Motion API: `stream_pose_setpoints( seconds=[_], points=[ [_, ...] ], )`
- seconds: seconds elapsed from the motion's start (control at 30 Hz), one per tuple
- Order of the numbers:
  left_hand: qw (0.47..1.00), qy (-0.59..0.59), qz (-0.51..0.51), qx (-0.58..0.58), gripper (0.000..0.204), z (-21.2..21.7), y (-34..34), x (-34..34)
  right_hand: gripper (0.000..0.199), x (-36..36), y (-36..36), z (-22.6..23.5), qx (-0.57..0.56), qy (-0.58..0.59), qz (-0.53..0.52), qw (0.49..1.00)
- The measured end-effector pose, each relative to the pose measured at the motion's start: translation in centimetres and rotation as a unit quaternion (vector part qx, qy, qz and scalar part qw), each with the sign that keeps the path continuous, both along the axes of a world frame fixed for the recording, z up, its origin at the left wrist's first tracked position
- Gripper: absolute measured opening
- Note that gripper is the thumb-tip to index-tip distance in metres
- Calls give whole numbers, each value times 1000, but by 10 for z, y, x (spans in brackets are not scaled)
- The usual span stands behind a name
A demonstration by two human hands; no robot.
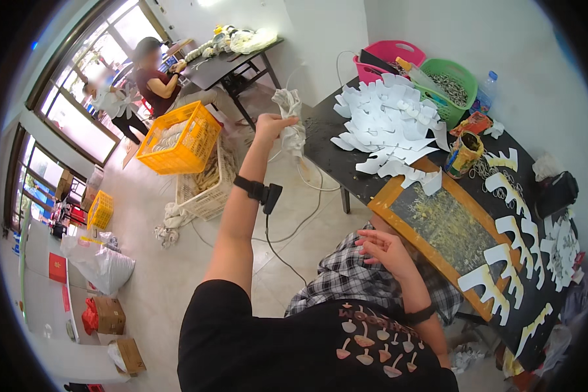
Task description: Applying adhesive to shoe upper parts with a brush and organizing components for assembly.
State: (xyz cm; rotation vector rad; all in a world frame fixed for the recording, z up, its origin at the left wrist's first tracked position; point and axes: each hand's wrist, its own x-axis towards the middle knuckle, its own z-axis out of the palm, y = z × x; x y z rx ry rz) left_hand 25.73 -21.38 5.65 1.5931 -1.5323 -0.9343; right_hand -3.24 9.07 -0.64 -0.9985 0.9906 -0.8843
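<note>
My left hand (274,126) is stretched out beyond the black table's near-left corner, its fingers closed on a crumpled white bundle (293,121) that hangs down. Whether the bundle is cloth or looped strands is hard to make out. My right hand (387,250) is held above my checked shorts, fingers loosely bent and apart, with nothing in it. Beside it lies a wood-framed board (438,219) with a dark, yellow-smeared surface. A heap of white jagged cutouts (389,121) covers the table behind the board, and more cutouts (496,281) with yellowish edges are laid out to its right.
Pink (398,49) and green baskets (460,72) with small metal parts, a bottle (487,88) and an open tin (465,153) stand on the table (330,140). Yellow (206,134) and white crates (206,206) are on the floor, with cables nearby. Two people are farther back.
</note>
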Motion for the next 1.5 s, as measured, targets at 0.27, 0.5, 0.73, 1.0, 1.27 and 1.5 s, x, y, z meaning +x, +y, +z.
stream_pose_setpoints(
  seconds=[0.27,0.5,0.73,1.0,1.27,1.5],
  points=[
    [854,-482,48,-190,43,0,-33,-57,32,-10,9,-4,8,-13,-34,999],
    [853,-501,-12,-149,41,-15,-38,-81,32,-19,13,-12,8,-22,-34,999],
    [911,-354,-137,-160,14,-20,-42,-72,33,-19,8,-20,17,-13,-40,999],
    [856,-451,-182,-175,18,-9,-54,-72,32,-29,17,-12,0,-19,-44,999],
    [848,-440,-172,-239,12,-26,-29,-72,31,-38,24,-9,-2,-27,-72,997],
    [838,-461,-151,-248,18,-26,-24,-76,29,-47,42,4,-52,51,-57,996]
  ],
)
